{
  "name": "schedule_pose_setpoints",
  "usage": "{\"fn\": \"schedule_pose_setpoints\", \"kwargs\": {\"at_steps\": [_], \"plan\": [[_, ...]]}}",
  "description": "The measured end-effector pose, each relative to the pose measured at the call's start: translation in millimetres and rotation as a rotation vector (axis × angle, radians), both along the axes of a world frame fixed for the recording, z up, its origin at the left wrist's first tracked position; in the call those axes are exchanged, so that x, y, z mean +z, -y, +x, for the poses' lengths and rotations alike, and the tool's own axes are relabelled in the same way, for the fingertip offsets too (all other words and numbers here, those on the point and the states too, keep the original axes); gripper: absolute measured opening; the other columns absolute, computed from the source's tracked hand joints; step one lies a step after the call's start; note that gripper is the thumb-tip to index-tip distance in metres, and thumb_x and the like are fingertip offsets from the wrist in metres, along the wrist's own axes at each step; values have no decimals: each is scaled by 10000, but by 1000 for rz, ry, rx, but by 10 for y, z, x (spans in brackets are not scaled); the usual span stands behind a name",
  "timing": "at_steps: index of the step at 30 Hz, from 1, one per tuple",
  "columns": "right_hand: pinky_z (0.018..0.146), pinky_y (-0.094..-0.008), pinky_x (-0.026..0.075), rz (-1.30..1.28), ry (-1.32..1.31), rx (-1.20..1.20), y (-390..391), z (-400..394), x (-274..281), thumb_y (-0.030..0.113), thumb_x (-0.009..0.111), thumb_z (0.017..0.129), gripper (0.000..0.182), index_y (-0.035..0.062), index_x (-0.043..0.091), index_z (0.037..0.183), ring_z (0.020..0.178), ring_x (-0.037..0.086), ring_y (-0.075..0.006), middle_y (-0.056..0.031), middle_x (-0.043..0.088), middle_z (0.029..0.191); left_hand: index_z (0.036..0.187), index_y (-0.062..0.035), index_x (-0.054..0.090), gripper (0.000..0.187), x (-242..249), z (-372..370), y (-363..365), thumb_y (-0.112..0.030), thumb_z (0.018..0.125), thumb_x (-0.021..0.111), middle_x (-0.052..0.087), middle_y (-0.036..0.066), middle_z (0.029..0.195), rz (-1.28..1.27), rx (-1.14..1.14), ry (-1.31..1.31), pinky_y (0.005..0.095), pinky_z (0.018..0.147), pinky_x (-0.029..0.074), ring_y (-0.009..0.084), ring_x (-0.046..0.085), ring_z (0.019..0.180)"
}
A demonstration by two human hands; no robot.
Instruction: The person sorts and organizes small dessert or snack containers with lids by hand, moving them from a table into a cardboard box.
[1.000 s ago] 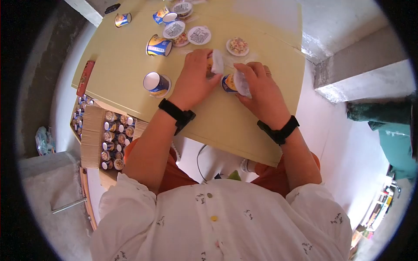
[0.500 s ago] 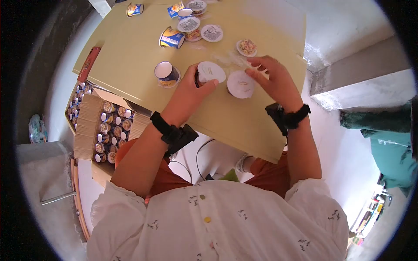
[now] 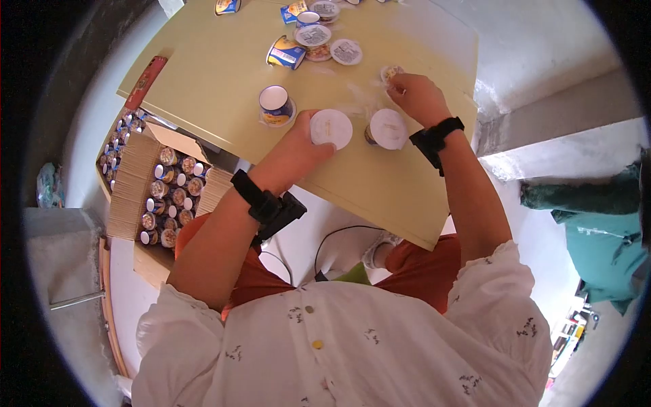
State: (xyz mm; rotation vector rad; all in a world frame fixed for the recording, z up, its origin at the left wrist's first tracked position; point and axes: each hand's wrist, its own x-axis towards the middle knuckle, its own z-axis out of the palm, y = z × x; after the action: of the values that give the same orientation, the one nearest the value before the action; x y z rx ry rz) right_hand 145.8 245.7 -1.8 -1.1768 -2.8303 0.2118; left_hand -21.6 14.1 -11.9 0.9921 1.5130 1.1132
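Observation:
My left hand is wrapped round a cup with a white lid, held above the near part of the table. A second white-lidded cup stands just right of it, below my right hand. My right hand is closed at the rim of a small round tub of colourful pieces; its fingers cover part of the tub. Left of my left hand stands an uncovered blue and yellow cup, its white inside showing, on a clear round piece.
Farther back on the yellow table are a tipped blue cup, a round tub with a printed white lid and more cups. A red object lies at the left edge. An open carton of packed cups stands below.
My right hand has gone from open beside the lidded cup to closed at the small tub. The cup in my left hand now shows its lid flatter. The whole view has shifted slightly.

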Motion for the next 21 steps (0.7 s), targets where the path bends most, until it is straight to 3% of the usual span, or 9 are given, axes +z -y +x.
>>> {"fn": "schedule_pose_setpoints", "kwargs": {"at_steps": [2,5,8,11,13,16,19,20,21], "plan": [[741,-370,517,-89,-255,-16,-124,98,-20,270,708,863,256,34,691,959,824,657,-267,-120,691,879,1412,17,337,659,7,-6,-4,-119,869,685,533,136,1294,-2,0,-9,308,1056,394,200,516,1209],[723,-340,508,-115,-364,-23,-330,191,-25,271,712,874,268,8,685,915,788,640,-233,-109,678,847,1404,28,348,669,20,0,-16,-154,863,698,541,139,1286,-8,22,-125,307,1038,412,201,529,1192],[725,-369,521,-137,-478,0,-430,201,-75,278,735,839,284,-1,689,826,794,658,-286,-150,675,855,1369,37,398,635,-160,-21,-60,-184,860,707,558,139,1251,60,66,-253,310,1018,431,205,551,1162],[712,-347,518,-231,-450,-11,-490,174,-52,238,763,822,257,-3,672,818,762,650,-242,-140,672,841,1288,44,477,550,-189,-17,-74,-216,864,710,584,140,1195,80,80,-356,323,969,461,208,578,1096],[704,-338,516,-234,-467,-12,-511,156,-28,221,757,827,245,-3,656,822,750,643,-214,-130,666,827,1181,73,536,516,-118,0,-59,-254,826,718,567,237,1181,2,88,-322,386,944,464,310,571,1093],[684,-317,515,-310,-509,-27,-587,176,-13,182,740,838,213,2,628,852,735,635,-166,-99,661,812,1154,78,543,489,118,29,-23,-267,846,704,577,235,1138,-102,-14,-204,401,927,465,329,576,1068],[666,-295,514,-446,-597,-31,-575,198,11,143,718,849,174,14,612,896,736,631,-136,-64,664,818,1138,81,545,475,-19,100,-21,-276,864,700,583,243,1118,-78,-36,-108,398,917,470,341,584,1034],[659,-286,514,-507,-663,-23,-574,208,5,126,707,854,157,21,608,915,738,629,-126,-49,665,825,1138,81,545,475,-45,128,-23,-276,864,700,583,243,1118,-79,-37,-109,398,917,470,341,584,1034],[659,-286,514,-508,-664,-24,-577,217,2,126,707,854,157,21,608,915,738,629,-126,-49,665,825,1161,54,537,462,-66,161,-27,-268,874,703,571,214,1148,-6,-2,-289,377,928,465,301,576,1046]]}}
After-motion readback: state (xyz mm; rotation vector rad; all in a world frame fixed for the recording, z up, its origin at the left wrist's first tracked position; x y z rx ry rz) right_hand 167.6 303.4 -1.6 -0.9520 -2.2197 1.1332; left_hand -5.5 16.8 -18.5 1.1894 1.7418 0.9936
